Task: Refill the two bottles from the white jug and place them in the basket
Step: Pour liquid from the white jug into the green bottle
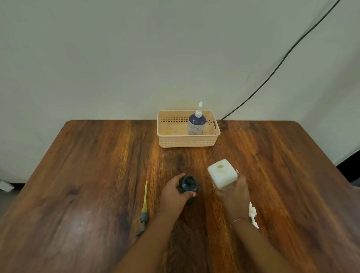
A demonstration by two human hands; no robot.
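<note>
While the left hand [175, 191] wraps around a dark, round-shouldered bottle [188, 184] standing uncapped on the desk [83, 171], the right hand [234, 190] grips the boxy white jug [222, 172], its small round mouth open on top. A grey pump head with a yellow tube [144, 208] lies left of the dark bottle; a white pump [253, 214] lies beside the right wrist. At the far edge, a perforated peach plastic basket [187, 141] holds a blue pump bottle [196, 123]. The glossy wood-grain desk meets a plain pale wall [130, 56] crossed by a black cable [285, 57].
</note>
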